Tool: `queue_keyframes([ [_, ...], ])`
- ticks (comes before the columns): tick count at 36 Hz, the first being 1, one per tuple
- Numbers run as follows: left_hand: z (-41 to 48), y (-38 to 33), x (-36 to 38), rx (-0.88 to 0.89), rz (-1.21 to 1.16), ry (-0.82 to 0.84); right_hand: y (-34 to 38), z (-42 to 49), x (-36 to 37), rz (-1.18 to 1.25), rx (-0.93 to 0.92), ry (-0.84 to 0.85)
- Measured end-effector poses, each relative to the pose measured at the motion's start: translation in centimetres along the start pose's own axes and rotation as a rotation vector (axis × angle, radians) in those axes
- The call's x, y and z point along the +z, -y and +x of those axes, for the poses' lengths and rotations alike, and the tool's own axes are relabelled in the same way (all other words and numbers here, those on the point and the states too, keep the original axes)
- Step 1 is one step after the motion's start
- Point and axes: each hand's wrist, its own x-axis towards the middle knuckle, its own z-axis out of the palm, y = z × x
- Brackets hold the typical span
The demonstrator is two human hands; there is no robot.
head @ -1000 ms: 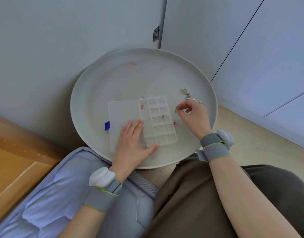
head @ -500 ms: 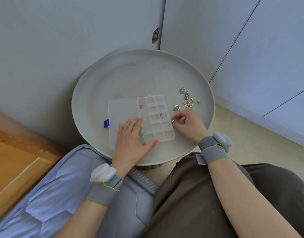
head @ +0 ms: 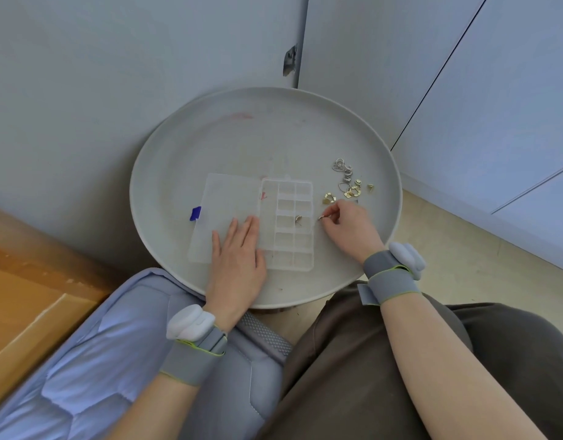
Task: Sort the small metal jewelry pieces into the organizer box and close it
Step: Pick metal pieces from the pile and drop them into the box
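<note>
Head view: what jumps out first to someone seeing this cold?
The clear plastic compartment organizer box lies open in the middle of the round grey tray, its lid folded out flat under the left hand. At the box's right edge the right hand pinches a small silver metal piece. Beyond it, a loose cluster of gold and silver jewelry pieces lies on the tray's right side.
</note>
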Motion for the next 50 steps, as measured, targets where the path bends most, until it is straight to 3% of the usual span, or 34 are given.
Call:
queue_keyframes([
  [6,-0.2,0.2,0.1,-0.012,-0.022,0.005,1.1,0.0,0.2,0.115,-0.098,-0.085],
  [15,-0.2,0.0,0.0,-0.022,-0.041,0.011,2.4,-0.4,1.3,-0.103,-0.169,-0.093],
  [25,-0.2,-0.1,-0.1,-0.025,-0.053,0.019,0.3,1.1,-0.5,0.116,0.006,-0.31],
  [35,0.0,-0.3,-0.1,-0.053,-0.025,0.078,-0.7,1.8,0.2,0.021,0.011,-0.183],
  [44,-0.2,-0.3,-0.3,-0.07,-0.026,0.079,-0.6,1.7,0.6,0.03,-0.013,-0.226],
  [47,-0.2,-0.3,-0.3,-0.073,-0.037,0.082,-0.2,1.8,0.3,0.154,0.018,-0.236],
  [50,-0.2,-0.4,-0.3,-0.078,-0.036,0.079,0.8,1.8,-0.6,0.448,0.085,-0.237],
])
